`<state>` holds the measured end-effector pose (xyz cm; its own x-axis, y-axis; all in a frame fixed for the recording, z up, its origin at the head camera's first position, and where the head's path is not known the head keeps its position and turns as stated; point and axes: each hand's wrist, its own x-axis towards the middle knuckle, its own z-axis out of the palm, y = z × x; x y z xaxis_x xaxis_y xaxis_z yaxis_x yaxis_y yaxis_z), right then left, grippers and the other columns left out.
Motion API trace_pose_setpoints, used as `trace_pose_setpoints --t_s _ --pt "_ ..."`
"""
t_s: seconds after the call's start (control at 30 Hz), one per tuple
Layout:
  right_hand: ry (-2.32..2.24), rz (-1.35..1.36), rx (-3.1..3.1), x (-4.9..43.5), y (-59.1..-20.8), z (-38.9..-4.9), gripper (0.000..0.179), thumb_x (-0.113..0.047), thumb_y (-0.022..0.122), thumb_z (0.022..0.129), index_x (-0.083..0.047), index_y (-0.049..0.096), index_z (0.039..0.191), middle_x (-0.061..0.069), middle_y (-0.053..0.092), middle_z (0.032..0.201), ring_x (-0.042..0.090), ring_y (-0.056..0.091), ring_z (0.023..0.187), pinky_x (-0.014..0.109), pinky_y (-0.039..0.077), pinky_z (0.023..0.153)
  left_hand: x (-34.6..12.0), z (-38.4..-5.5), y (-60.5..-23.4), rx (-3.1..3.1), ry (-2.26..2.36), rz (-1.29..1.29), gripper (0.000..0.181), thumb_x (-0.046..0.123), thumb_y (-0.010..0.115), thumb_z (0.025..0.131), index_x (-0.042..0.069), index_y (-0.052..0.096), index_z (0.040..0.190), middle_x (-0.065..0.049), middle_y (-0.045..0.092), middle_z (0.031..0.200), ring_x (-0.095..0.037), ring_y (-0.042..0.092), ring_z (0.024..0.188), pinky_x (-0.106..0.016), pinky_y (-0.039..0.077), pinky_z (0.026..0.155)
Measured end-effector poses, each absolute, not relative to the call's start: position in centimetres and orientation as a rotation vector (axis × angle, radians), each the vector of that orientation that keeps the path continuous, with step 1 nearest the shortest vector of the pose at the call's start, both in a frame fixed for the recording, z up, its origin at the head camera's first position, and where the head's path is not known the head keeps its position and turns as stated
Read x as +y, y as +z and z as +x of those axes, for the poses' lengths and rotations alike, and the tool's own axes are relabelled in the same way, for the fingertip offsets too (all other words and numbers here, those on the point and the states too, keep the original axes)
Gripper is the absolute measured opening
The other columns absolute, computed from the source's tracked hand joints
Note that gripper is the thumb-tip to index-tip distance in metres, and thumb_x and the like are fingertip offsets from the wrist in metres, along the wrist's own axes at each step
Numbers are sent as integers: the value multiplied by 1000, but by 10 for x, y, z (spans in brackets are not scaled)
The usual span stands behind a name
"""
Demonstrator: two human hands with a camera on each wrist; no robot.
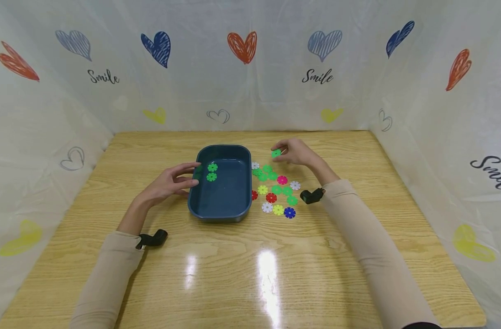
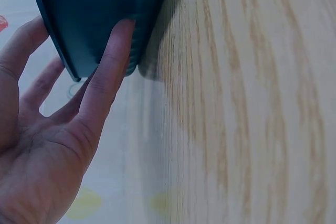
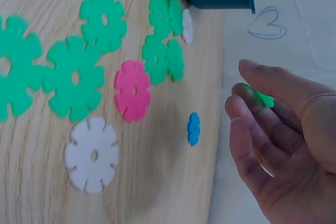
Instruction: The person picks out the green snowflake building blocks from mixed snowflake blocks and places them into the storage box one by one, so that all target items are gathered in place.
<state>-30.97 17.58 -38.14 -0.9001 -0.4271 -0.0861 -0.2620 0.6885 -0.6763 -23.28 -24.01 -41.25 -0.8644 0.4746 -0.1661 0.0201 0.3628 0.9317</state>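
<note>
A dark blue tray (image 1: pixel 220 217) stands on the table with two green snowflake discs (image 1: pixel 211 177) against its left inner wall. My left hand (image 1: pixel 171 183) is at the tray's left side, fingers extended and fingertips at the rim. In the left wrist view, one extended finger lies against the tray's outer wall (image 2: pixel 79 9). Behind the loose discs, my right hand (image 1: pixel 295 151) is raised over the table and pinches a green snowflake disc (image 1: pixel 276 153) between thumb and fingers. Most of that disc is hidden by the fingers in the right wrist view.
Right of the tray lie loose discs: several green (image 1: pixel 276 189), white (image 1: pixel 267 207), yellow (image 1: pixel 278 210), red (image 1: pixel 271 198), a pink one (image 1: pixel 282 180) and a blue one (image 1: pixel 289 212). A patterned curtain (image 1: pixel 275 100) encloses the wooden table (image 1: pixel 184 297) at its back and sides.
</note>
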Motion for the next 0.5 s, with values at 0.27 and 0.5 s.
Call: trace_pose_setpoints --t_s 0.27,0.5 --pt "-1120 -646 2564 156 -370 -306 40 -18 74 89 -5 64 125 14 66 124 28 67 101 52 56 82 -240 -232 -414 2209 1518 430 66 26 63 97 16 31 154 -10 30 159 -38 46 135 -39 59 83" --pt "-1185 -729 2491 129 -359 -306 38 -17 74 88 -6 66 124 15 68 118 26 70 96 53 56 83 -240 -233 -414 2218 1512 424 62 28 64 97 24 35 152 -8 31 159 -34 49 133 -39 59 84"
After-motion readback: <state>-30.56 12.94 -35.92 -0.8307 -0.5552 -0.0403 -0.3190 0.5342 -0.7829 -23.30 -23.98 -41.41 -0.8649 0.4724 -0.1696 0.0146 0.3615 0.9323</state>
